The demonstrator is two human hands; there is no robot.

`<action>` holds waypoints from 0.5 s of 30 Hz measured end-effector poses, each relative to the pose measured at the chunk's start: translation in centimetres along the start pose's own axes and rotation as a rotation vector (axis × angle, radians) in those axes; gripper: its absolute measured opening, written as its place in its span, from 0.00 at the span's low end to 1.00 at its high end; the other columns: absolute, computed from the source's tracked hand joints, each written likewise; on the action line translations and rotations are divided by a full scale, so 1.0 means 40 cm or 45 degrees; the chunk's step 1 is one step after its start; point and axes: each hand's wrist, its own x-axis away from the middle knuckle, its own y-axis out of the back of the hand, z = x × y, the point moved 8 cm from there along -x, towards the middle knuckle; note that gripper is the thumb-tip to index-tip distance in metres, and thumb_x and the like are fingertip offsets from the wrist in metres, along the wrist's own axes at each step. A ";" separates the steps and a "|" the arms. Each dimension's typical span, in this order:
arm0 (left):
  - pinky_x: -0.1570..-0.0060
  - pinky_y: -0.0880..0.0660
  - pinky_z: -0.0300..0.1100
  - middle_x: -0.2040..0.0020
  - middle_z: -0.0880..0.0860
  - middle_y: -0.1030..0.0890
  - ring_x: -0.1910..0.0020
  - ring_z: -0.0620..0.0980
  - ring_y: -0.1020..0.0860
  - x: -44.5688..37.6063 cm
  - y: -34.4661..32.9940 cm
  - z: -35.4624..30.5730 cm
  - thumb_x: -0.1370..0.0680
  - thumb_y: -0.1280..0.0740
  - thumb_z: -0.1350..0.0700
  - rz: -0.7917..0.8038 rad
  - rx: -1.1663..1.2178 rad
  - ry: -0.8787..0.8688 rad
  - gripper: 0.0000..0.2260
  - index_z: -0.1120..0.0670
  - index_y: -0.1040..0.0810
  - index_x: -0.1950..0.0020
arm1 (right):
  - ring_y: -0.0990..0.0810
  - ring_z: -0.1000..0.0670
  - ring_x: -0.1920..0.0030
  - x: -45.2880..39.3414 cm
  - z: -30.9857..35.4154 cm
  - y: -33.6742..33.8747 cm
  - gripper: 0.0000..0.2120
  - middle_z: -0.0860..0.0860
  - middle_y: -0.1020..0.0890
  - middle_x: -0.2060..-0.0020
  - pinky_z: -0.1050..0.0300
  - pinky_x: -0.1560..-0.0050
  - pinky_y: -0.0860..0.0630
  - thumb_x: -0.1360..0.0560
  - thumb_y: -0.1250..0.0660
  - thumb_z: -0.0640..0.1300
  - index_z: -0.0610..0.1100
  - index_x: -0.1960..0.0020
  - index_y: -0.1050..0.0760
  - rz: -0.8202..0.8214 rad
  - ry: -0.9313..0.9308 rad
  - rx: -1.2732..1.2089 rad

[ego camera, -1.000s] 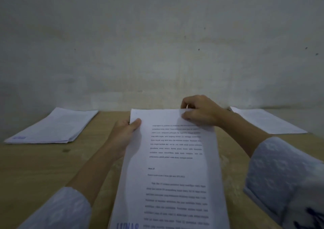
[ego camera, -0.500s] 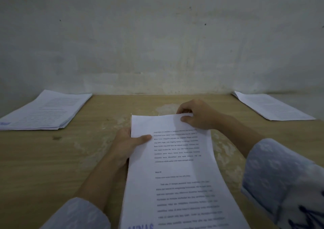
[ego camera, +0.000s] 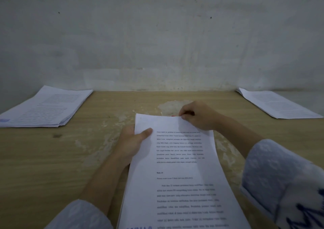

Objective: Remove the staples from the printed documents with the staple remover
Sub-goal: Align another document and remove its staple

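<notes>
A printed document (ego camera: 178, 176), several white pages thick, lies lengthwise in front of me on the wooden table (ego camera: 52, 158). My left hand (ego camera: 131, 143) grips its upper left edge, thumb on top of the page. My right hand (ego camera: 198, 115) pinches the top right corner with curled fingers. A small red object (ego camera: 173, 116) peeks out just past the top edge beside my right fingers; I cannot tell whether it is the staple remover. No staple is visible.
A thick stack of printed pages (ego camera: 45, 108) lies at the table's far left. A thinner printed set (ego camera: 277, 104) lies at the far right. A grey wall (ego camera: 157, 36) rises right behind the table. The tabletop has worn patches near the middle.
The document and both hands have come toward me, away from the wall. My left thumb has slid further onto the page. My right hand keeps its pinch on the top right corner.
</notes>
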 end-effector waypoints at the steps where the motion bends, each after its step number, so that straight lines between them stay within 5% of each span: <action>1: 0.70 0.21 0.37 0.63 0.49 0.16 0.68 0.45 0.18 -0.001 -0.001 0.000 0.25 0.33 0.61 0.006 0.010 0.004 0.04 0.55 0.20 0.57 | 0.26 0.53 0.57 0.000 0.003 -0.002 0.10 0.51 0.22 0.58 0.77 0.64 0.34 0.23 0.40 0.37 0.39 0.48 0.20 0.008 0.009 -0.003; 4: 0.69 0.20 0.40 0.65 0.49 0.16 0.69 0.47 0.17 -0.002 -0.006 0.002 0.25 0.33 0.61 0.030 0.039 0.046 0.04 0.56 0.20 0.58 | 0.26 0.53 0.55 0.002 0.006 -0.016 0.11 0.51 0.23 0.56 0.74 0.62 0.35 0.21 0.42 0.39 0.40 0.46 0.22 0.059 0.007 -0.004; 10: 0.52 0.21 0.51 0.54 0.56 0.16 0.56 0.56 0.18 -0.002 -0.018 0.012 0.24 0.34 0.59 0.056 0.078 0.103 0.04 0.58 0.20 0.53 | 0.24 0.49 0.53 0.008 0.012 -0.017 0.12 0.46 0.20 0.53 0.57 0.52 0.28 0.22 0.44 0.35 0.38 0.48 0.23 0.042 -0.034 -0.053; 13: 0.58 0.26 0.45 0.61 0.53 0.20 0.61 0.53 0.22 -0.014 0.002 0.018 0.20 0.39 0.54 -0.139 -0.049 0.035 0.11 0.58 0.23 0.59 | 0.24 0.46 0.52 0.008 -0.004 -0.024 0.12 0.46 0.20 0.55 0.51 0.50 0.27 0.23 0.45 0.34 0.38 0.51 0.23 0.026 -0.067 -0.019; 15: 0.67 0.37 0.42 0.69 0.52 0.31 0.69 0.49 0.32 -0.008 0.014 0.003 0.20 0.42 0.55 -0.300 -0.280 -0.092 0.16 0.57 0.33 0.67 | 0.24 0.45 0.53 0.008 -0.013 -0.039 0.12 0.45 0.20 0.56 0.51 0.52 0.28 0.23 0.45 0.34 0.38 0.51 0.23 0.038 -0.085 -0.004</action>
